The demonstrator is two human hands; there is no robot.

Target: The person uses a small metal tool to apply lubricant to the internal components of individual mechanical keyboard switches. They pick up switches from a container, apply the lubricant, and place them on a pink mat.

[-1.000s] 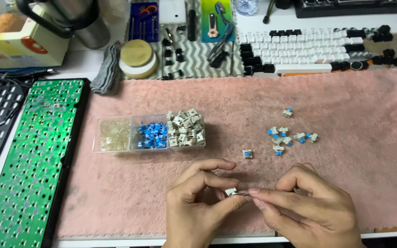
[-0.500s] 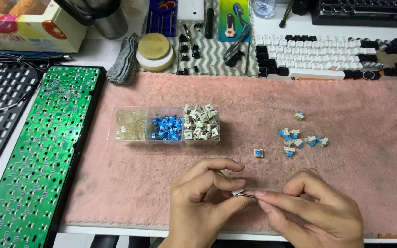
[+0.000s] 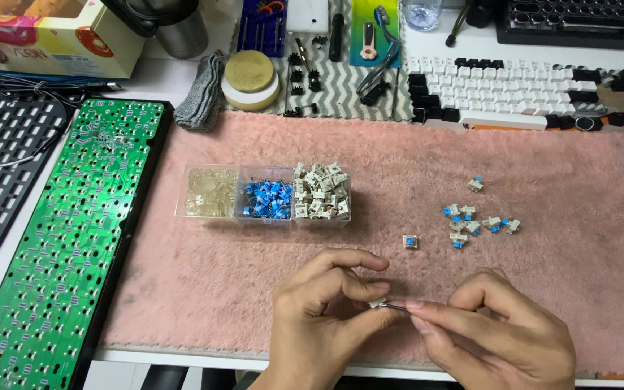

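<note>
Grey-white switch part (image 3: 377, 303) pinched between left hand (image 3: 319, 318) thumb and forefinger, low centre over pink fleece mat (image 3: 543, 144). Right hand (image 3: 500, 339) closed on thin metal tool (image 3: 396, 307) — tip touching the part. At 12 o'clock of the grip, lone blue-stemmed switch (image 3: 412, 243); at 1 o'clock, small switch cluster (image 3: 474, 220). At 11 o'clock, clear three-compartment box (image 3: 265, 195) — clear, blue, beige pieces. Far at 9 o'clock, green circuit board (image 3: 59, 245).
</note>
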